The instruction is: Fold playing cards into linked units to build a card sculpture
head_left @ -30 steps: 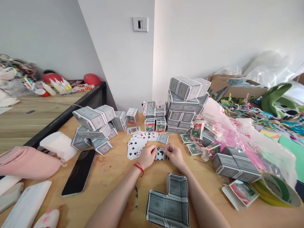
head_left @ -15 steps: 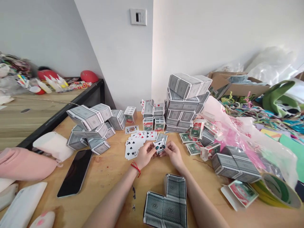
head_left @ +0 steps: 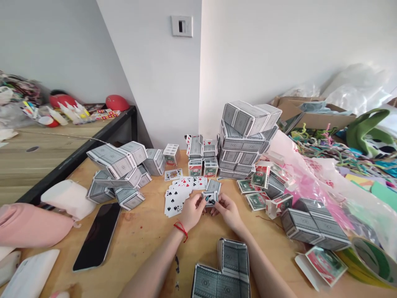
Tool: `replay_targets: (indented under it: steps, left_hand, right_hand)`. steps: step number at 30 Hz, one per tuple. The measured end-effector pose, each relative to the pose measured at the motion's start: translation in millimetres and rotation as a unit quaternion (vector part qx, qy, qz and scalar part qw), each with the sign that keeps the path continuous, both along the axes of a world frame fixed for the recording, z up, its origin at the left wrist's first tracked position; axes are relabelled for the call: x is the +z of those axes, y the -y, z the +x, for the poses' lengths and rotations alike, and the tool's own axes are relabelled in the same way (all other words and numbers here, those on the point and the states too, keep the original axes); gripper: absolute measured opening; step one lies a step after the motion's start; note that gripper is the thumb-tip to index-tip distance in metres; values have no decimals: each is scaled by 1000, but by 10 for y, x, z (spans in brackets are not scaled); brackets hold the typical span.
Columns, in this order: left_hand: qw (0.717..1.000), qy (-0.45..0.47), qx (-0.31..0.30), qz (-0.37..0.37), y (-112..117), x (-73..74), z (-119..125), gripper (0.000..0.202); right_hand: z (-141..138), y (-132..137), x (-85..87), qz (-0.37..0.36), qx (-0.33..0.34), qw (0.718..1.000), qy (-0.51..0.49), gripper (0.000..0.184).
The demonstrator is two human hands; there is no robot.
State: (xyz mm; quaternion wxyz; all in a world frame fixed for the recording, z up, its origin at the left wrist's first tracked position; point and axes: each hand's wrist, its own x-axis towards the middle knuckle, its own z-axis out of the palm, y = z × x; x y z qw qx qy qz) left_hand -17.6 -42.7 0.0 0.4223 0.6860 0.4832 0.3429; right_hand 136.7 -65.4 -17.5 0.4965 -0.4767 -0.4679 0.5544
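My left hand (head_left: 192, 212) and my right hand (head_left: 228, 210) meet over the wooden table (head_left: 145, 236), both pinching a small folded playing card (head_left: 210, 198) between their fingertips. A red string circles my left wrist. Just beyond the hands lies a fan of face-up playing cards (head_left: 178, 192) and a face-down card (head_left: 214, 186). An L-shaped block built of card backs (head_left: 223, 271) sits near the front edge between my forearms.
Stacks of card-built blocks stand at the left (head_left: 119, 169) and at the back centre (head_left: 246, 138). A black phone (head_left: 97, 229) lies at the left. Card boxes (head_left: 259, 182), a pink plastic bag (head_left: 307, 182), a tape roll (head_left: 376, 260) and craft clutter fill the right.
The hands lifted the small card off the table and now hold it slightly higher and nearer the fan; the view shifted a little.
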Motion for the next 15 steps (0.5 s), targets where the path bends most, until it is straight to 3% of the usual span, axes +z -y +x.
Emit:
replay_targets:
  steps: [12,15]
  left_hand:
    - [999,-30,-31,17,19,7,-8,28]
    - [999,-27,-30,17,26,26,-3,27]
  right_hand:
    - [-29,7,39,-3,-19,998,53,36]
    - [-74,-62,74,1,-63,995,76,39]
